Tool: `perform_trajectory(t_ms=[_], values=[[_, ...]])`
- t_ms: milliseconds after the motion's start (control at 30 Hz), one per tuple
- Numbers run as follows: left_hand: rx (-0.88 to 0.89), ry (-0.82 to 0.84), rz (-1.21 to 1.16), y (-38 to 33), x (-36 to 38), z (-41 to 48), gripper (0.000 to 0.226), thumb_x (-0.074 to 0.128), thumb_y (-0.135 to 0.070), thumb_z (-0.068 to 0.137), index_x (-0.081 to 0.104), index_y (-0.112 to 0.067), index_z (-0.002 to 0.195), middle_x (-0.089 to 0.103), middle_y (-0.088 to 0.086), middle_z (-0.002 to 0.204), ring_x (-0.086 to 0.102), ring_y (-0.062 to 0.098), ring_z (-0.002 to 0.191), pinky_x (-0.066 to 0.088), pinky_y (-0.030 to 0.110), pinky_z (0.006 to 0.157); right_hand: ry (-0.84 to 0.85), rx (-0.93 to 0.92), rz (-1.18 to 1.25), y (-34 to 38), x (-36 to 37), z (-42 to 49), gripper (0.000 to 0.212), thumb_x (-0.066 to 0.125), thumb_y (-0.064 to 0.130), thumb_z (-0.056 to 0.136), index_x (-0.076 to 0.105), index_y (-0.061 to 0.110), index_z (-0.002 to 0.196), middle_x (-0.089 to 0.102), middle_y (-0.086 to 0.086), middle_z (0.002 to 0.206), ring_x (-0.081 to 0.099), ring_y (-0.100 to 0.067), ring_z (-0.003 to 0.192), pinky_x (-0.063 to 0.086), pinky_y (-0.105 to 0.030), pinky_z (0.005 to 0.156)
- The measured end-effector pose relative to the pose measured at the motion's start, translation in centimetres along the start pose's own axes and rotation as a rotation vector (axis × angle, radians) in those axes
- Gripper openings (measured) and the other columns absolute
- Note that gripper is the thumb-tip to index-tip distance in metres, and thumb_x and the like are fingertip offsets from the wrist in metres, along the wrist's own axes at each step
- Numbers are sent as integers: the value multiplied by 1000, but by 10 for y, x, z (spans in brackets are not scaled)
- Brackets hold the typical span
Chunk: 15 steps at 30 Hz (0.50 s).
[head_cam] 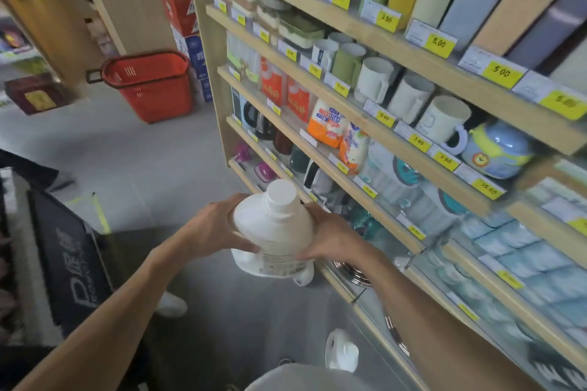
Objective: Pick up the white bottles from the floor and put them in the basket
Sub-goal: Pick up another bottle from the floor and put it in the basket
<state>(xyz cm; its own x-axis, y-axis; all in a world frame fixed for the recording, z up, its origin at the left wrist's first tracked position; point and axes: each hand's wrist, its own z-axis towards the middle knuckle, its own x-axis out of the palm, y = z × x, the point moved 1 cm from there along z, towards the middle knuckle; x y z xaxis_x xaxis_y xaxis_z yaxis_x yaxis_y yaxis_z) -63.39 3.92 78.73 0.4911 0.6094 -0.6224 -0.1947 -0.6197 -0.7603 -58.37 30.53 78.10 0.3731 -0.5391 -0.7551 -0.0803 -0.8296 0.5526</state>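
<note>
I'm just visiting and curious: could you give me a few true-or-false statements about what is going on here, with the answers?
1. The left hand and the right hand both hold one white bottle. True.
2. That bottle is open at the top. False: its white cap is on.
3. The red basket stands on the floor, apart from the hands, by the end of the shelf unit. True.
4. No other bottle is left on the floor. False: a second white bottle is down near the person.
</note>
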Motion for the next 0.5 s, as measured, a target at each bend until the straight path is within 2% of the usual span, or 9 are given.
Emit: perform_trajectory(t_ms=[133, 333, 433, 500], values=[[-7, 19, 18, -6, 2, 4, 88, 91, -56, 53, 51, -43, 131, 63, -21, 123, 60, 12, 115, 48, 40, 106, -17, -16, 4, -5, -4, -3, 95, 92, 34, 63, 40, 34, 142, 68, 6, 131, 65, -23, 115, 53, -34, 93], [-6, 40, 43, -17, 6, 19, 89, 90, -60, 52, 51, -44, 130, 63, -20, 123, 61, 13, 114, 50, 43, 106, -37, -35, 31, -19, -15, -5, 95, 93, 34, 62, 40, 38, 141, 67, 9, 129, 63, -19, 115, 54, -37, 96], [17, 58, 53, -24, 13, 32, 87, 90, -61, 52, 51, -48, 129, 63, -20, 124, 61, 14, 115, 50, 46, 106, -45, -27, 41, -32, -20, -7, 94, 94, 32, 64, 41, 34, 142, 67, 9, 129, 63, -17, 115, 52, -31, 93], [41, 66, 55, -30, 19, 40, 86, 89, -65, 52, 51, -49, 128, 63, -20, 124, 61, 14, 116, 50, 47, 106, -53, -14, 46, -41, -25, -10, 92, 95, 34, 64, 43, 31, 140, 66, 9, 131, 62, -17, 117, 52, -32, 95]])
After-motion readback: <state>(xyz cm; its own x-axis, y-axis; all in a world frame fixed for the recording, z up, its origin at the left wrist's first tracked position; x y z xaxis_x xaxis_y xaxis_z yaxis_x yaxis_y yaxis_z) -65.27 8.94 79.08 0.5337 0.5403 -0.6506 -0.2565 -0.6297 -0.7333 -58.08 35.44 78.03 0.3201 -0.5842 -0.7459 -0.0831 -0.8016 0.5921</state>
